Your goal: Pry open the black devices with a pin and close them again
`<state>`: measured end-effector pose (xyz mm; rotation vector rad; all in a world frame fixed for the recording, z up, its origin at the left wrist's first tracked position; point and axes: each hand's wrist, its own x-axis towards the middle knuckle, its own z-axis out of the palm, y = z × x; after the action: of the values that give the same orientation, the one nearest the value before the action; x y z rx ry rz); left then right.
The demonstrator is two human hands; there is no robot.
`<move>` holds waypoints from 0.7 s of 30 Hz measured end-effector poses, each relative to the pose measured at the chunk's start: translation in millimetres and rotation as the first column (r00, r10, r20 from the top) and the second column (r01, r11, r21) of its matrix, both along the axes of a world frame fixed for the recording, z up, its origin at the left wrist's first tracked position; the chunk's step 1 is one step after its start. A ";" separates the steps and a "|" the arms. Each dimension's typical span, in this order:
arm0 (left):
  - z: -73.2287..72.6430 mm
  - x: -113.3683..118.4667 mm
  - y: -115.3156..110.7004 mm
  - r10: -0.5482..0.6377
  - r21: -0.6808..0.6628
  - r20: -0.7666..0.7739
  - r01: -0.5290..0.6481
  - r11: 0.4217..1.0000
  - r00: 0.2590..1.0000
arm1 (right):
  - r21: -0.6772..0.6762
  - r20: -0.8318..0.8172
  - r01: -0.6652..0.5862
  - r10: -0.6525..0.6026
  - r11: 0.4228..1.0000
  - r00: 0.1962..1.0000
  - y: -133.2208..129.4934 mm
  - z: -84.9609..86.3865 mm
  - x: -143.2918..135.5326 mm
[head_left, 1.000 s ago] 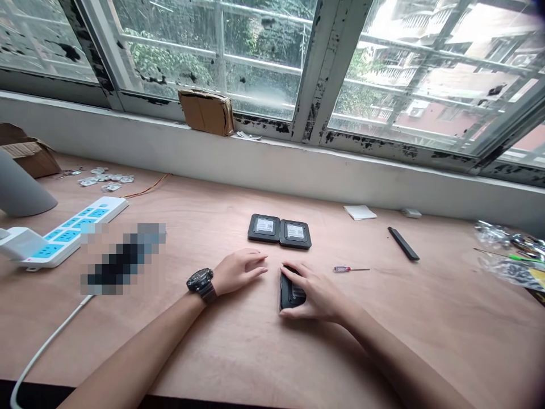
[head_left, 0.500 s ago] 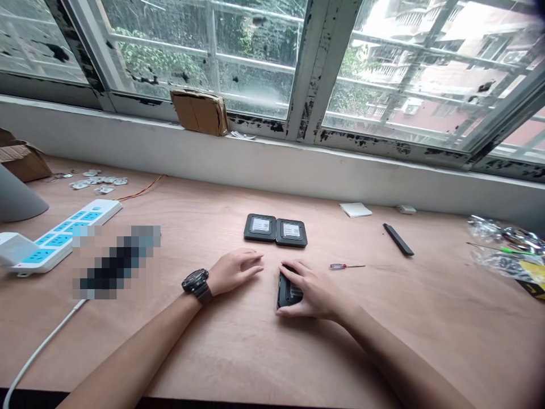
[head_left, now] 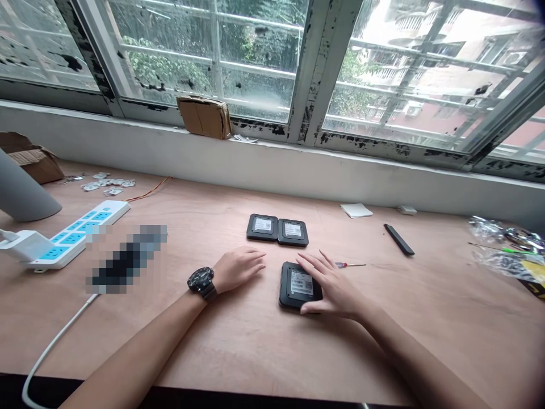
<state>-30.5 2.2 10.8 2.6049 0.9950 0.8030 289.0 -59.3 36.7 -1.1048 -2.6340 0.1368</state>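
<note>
Head view, right fingers (head_left: pixel 314 268) spread at square black case (head_left: pixel 300 286), left fingers (head_left: pixel 254 262) extended, wooden tabletop (head_left: pixel 238 352)

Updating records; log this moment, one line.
right hand: open, at black case; left hand: empty; two similar cases: farther back, side by side

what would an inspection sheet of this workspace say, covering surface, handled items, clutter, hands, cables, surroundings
Surface: wooden table
Job's things: black square device lying flat; two similar devices side by side beyond
Clutter: screwdriver, black bar, plastic bags, power strip
Hands: left hand beside the device, apart from it, nothing seen in it; right hand spread at the device's right side, grip unclear
Cables: white cable at left; thin orange wires beyond the power strip
Surroundings: large windows, cardboard box at their foot
</note>
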 end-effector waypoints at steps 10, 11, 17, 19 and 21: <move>-5.6 55.2 -75.8 -0.371 0.356 -0.235 0.435 0.827 0.898 | -0.097 -0.020 -0.013 0.011 0.995 1.000 -27.5 -30.4 28.4; -6.9 56.4 -77.4 -0.372 0.331 -0.239 0.436 0.837 0.897 | -0.121 -0.019 -0.018 0.016 0.993 1.000 -27.4 -29.4 27.1; -6.4 53.5 -77.5 -0.370 0.117 -0.157 0.389 0.914 0.916 | -0.133 0.019 -0.026 0.029 0.991 0.999 -25.6 -24.0 23.7; -8.0 54.1 -77.8 -0.364 0.138 -0.176 0.390 0.911 0.914 | -0.136 0.042 -0.026 0.032 0.990 0.999 -25.7 -23.4 22.9; -10.5 55.5 -78.1 -0.352 0.201 -0.227 0.397 0.896 0.908 | -0.150 0.060 -0.025 0.034 0.988 0.998 -25.8 -23.2 22.1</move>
<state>25.1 -75.9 0.3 2.9915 0.4178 0.6236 311.2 -85.2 13.6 -1.1340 -2.7341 0.3151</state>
